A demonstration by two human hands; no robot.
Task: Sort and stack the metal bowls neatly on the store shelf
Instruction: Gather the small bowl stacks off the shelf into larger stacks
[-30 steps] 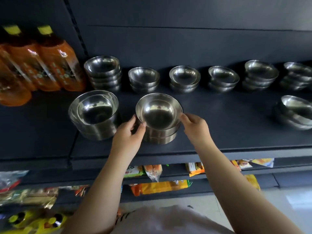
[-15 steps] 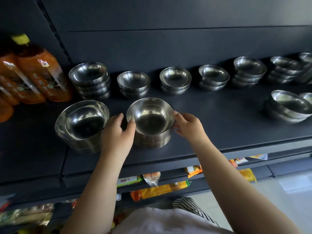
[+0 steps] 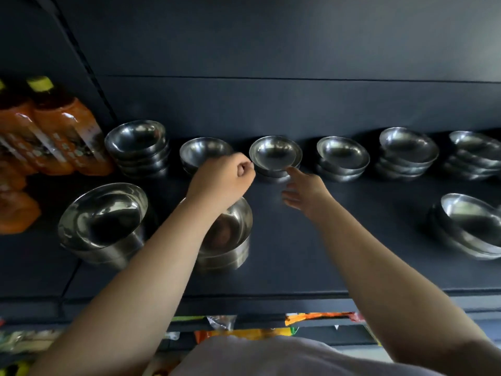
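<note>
Neither grip held anything yet: our left hand was curled into a loose fist, our right hand spread open, one fingertip at the rim of the small bowl stack between them; we judged a two-sided hold would lift it squarely

Left forearm hides front bowl stack, rightmost stack cropped

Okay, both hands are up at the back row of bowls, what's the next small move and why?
Probably lift the top bowl of the middle back stack. The left hand pinches its left rim and the right hand touches its front edge with straight fingers. The bowl sits tilted and off-centre on the one beneath, so it likely needs lifting and resetting squarely.
</note>
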